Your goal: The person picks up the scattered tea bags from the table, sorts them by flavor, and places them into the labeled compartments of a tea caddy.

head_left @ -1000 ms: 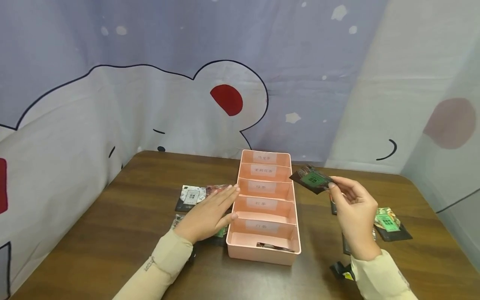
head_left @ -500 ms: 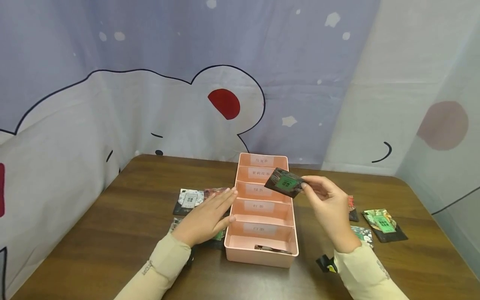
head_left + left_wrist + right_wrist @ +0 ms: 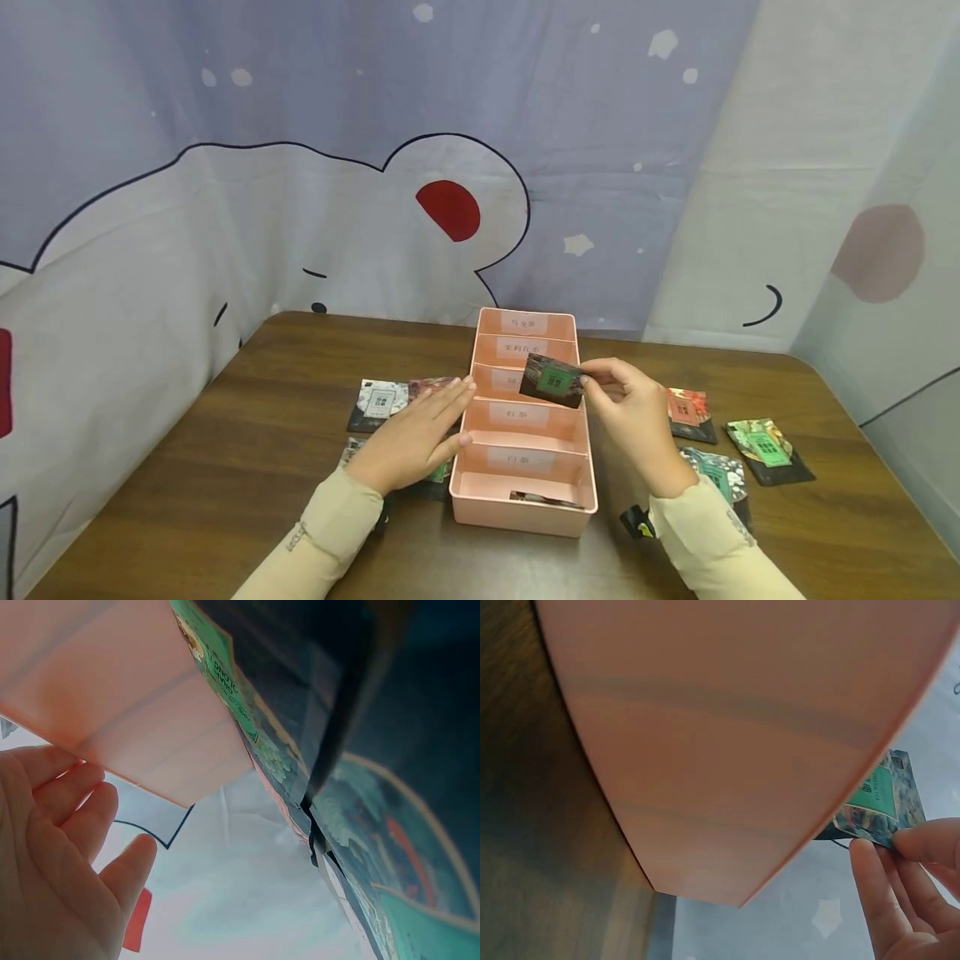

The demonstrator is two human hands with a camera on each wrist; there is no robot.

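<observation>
A dark sachet with a green label (image 3: 553, 380) is pinched at its right edge between the thumb and fingers of my right hand (image 3: 626, 408). It hangs over the middle compartments of a pink divided box (image 3: 525, 518), whose dividers carry white labels. The right wrist view shows the same sachet (image 3: 881, 799) just past the box's rim. My left hand (image 3: 412, 437) has straight fingers, and its fingertips touch or lie close to the box's left rim; the left wrist view shows it beside the pink wall (image 3: 112, 690). Another sachet (image 3: 543, 499) lies in the nearest compartment.
Left of the box lie several sachets, among them a white one (image 3: 381, 402), partly under my left hand. To the right are a red sachet (image 3: 688, 412), a green-labelled one (image 3: 768, 450) and a floral one (image 3: 716, 473). A patterned curtain (image 3: 337, 208) hangs behind the table.
My right hand has moved left with the sachet, from beside the box to above its middle compartments, and lowered it slightly. The left hand has stayed at the box's left side.
</observation>
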